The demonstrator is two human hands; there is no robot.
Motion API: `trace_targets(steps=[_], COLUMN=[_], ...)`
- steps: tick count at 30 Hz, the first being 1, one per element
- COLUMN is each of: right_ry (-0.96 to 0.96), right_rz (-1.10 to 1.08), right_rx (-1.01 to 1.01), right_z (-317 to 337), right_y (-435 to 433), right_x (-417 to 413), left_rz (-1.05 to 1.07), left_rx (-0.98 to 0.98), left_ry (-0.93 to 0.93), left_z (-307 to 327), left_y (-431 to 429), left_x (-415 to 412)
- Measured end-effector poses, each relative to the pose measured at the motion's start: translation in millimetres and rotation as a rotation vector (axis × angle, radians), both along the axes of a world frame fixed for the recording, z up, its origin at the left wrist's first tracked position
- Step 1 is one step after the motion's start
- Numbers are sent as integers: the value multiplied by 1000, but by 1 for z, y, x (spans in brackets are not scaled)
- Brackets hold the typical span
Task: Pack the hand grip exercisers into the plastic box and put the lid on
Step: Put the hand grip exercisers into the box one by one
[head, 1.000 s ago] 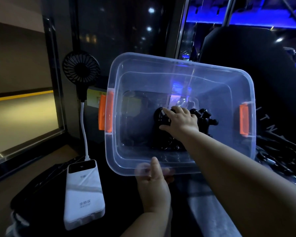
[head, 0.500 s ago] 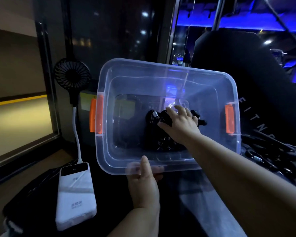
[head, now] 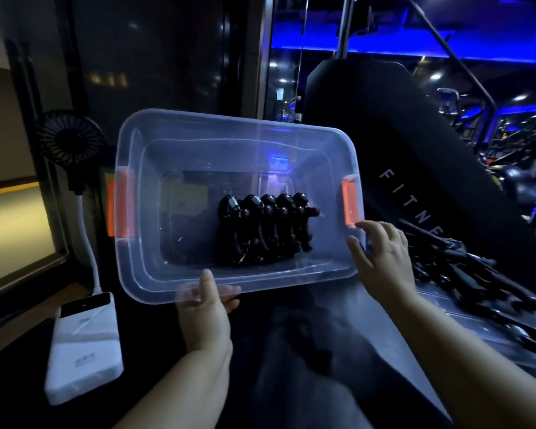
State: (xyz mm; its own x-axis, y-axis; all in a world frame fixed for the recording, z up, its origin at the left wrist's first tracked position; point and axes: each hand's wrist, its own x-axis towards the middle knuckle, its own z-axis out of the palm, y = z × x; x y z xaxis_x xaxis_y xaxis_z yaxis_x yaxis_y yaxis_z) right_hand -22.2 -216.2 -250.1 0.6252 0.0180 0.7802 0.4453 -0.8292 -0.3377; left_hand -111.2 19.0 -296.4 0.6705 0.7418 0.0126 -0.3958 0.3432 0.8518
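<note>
The packing step is in hand, not yet the lid. The left hand point(head: 206, 314) is holding the plastic box point(head: 229, 119) by its near rim. The thumb is lying on top of the rim and the fingers are curling under it, so the box seems to be tilting its opening toward the camera. On the floor of the box, a little right of the middle, a row of black hand grip exercisers point(head: 263, 230) is standing side by side, each touching the next (I am counting about five, but the light is poor). The right hand point(head: 384, 261) is carrying nothing. Its fingers are spread and relaxed at the right end of the box, just below the orange latch point(head: 350, 205). Whether they are touching the rim or are only just beside it, I cannot tell.

To the right of the box, a dark pile point(head: 464, 274) of thin black pieces is lying beside the black padded bench point(head: 384, 134). I am judging these to be more exercisers. If so, the next move is calling for the right hand to reach to that pile, close around one piece and bring it into the free left part of the box, with the left hand steadying the box. I am not seeing the lid clearly anywhere.
</note>
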Motion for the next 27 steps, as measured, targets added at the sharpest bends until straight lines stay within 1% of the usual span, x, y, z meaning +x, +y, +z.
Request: trace_targets(steps=[2,5,7,10,12,14,19,27], right_ry=[142,406,571,716,755,739,723,778], right_rz=[-99,-270,-330,-396,-416,-413,-403,-424], right_rx=[-1,-41,-76,-177,-210,-225,-209,-168], right_z=[-10,-24,-30,-37,-40,-43,-45,-40], right_y=[-23,-54,-69,-85,-91,-93,-91,-88], right_x=[-2,-6,-13,-24,-30,-32,-31,-33], left_rz=[5,7,17,24,28,29,29,33], left_rx=[7,34,45,48,48,56,81,92], left_ry=[-4,-10,-16,-18,-16,-15,-17,-25], left_z=[0,-3,-4,-5,-6,-8,-9,-12], left_y=[0,1,2,2,1,2,2,4], left_x=[0,1,3,3,4,5,8,11])
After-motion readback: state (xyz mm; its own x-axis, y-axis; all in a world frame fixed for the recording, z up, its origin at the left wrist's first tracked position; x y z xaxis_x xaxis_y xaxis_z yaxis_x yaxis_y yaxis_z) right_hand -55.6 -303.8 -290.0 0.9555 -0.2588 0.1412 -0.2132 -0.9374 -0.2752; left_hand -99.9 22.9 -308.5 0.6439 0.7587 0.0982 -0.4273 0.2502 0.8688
